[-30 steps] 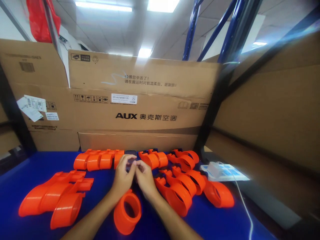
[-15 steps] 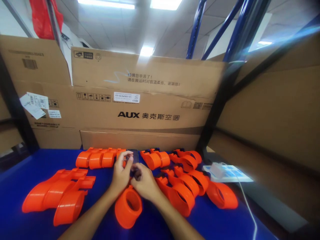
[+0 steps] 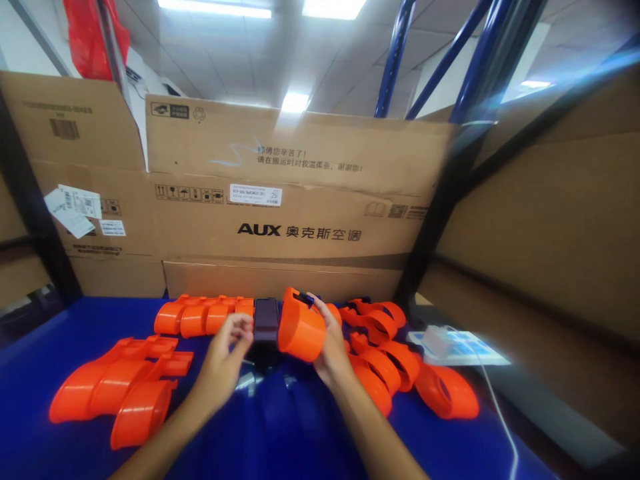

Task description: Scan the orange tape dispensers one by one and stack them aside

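My right hand [image 3: 333,343] grips an orange plastic ring-shaped part [image 3: 301,335], lifted over the blue table with its wide round end toward me. A small black clip [image 3: 303,298] sits at the top of this part, close to my fingertips. To the left, my left hand [image 3: 227,353] hangs half curled, thumb and fingers slightly apart, with nothing visible in it. Between the two hands a dark phone [image 3: 266,320] stands at the back of the table. Just behind my left hand is a row of several orange parts [image 3: 193,317].
More orange parts [image 3: 113,383] lie at the left on the blue table [image 3: 30,360]. Several with black clips [image 3: 385,360] are grouped at the right. A white power strip [image 3: 465,348] with a cable sits at the right edge. A cardboard sheet [image 3: 300,200] walls the back.
The orange part that lay in front of me is now raised in my right hand, up and to the right. My hands have separated, and the phone shows more fully.
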`<state>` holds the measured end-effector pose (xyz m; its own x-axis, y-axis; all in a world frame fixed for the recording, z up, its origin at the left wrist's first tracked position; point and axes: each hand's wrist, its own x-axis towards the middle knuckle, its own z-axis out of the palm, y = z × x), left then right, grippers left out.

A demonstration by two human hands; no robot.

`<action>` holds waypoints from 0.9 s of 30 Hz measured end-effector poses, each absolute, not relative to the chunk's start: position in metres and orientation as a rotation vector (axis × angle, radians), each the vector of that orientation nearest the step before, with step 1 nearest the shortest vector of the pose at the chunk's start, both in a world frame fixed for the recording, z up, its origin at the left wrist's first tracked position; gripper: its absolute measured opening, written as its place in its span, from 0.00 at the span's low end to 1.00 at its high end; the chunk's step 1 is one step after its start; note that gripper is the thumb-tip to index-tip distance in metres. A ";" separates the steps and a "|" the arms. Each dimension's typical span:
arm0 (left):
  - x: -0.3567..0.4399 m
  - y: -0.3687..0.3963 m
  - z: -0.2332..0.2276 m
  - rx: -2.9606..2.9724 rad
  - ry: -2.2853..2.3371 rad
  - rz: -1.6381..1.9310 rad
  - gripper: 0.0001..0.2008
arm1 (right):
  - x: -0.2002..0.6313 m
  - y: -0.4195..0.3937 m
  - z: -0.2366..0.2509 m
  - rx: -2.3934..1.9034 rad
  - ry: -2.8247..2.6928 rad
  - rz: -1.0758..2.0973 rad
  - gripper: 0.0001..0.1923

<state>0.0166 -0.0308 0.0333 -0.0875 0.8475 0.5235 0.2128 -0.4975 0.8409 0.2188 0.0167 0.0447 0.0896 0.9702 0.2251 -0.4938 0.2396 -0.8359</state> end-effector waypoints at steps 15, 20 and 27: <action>0.040 -0.090 0.020 2.726 0.951 0.491 0.29 | 0.214 0.011 0.045 -0.655 -0.920 1.242 0.33; 0.035 -0.096 0.023 2.686 0.965 0.535 0.31 | 0.211 0.007 0.048 -0.650 -0.901 1.297 0.35; 0.030 -0.062 0.035 1.869 1.118 1.318 0.13 | 0.214 0.004 0.054 -0.643 -0.903 1.267 0.35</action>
<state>0.0303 -0.0622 0.0350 0.1576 0.8798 0.4485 0.2985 -0.4754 0.8276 0.2138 0.0043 0.0543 0.0500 0.9758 0.2128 -0.5201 0.2074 -0.8285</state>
